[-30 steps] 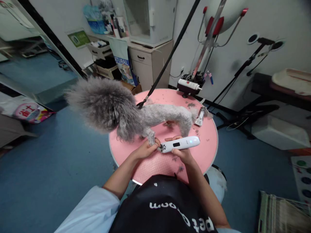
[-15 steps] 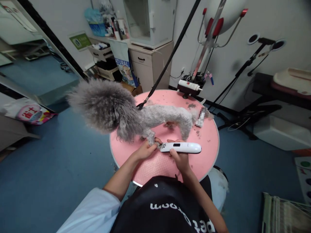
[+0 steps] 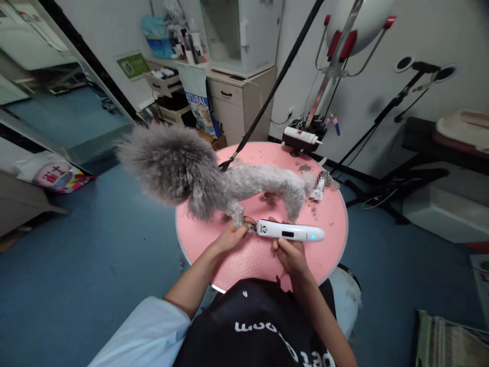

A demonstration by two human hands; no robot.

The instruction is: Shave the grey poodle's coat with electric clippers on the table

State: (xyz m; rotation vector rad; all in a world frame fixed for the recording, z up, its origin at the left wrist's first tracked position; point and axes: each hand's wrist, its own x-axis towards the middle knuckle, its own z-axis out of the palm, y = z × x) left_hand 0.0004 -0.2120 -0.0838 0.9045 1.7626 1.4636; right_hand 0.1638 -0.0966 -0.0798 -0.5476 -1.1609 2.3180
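A grey dog [image 3: 263,181] stands on a round pink grooming table [image 3: 244,260], its body clipped short and its head a large fluffy mass turned left. My left hand [image 3: 232,236] is closed on the dog's front paw [image 3: 250,228], which the fingers partly cover. In my right hand [image 3: 291,253] is a white hair clipper [image 3: 298,232], lying level with its blade end pointing left, close beside that paw. A small blue light glows near the clipper's rear end. I cannot tell whether the blade touches the fur.
A black strap [image 3: 267,102] slants from above to the dog's neck. Tufts of cut hair [image 3: 304,167] lie on the table. At the table's back edge, a holder carries a white tube [image 3: 301,135]. Behind stand a cabinet [image 3: 229,104] and a feed bag [image 3: 198,99].
The clipper has shifted slightly right, away from the paw, and rolled in my right hand, so its blue light now shows. My left hand keeps its hold on the paw.
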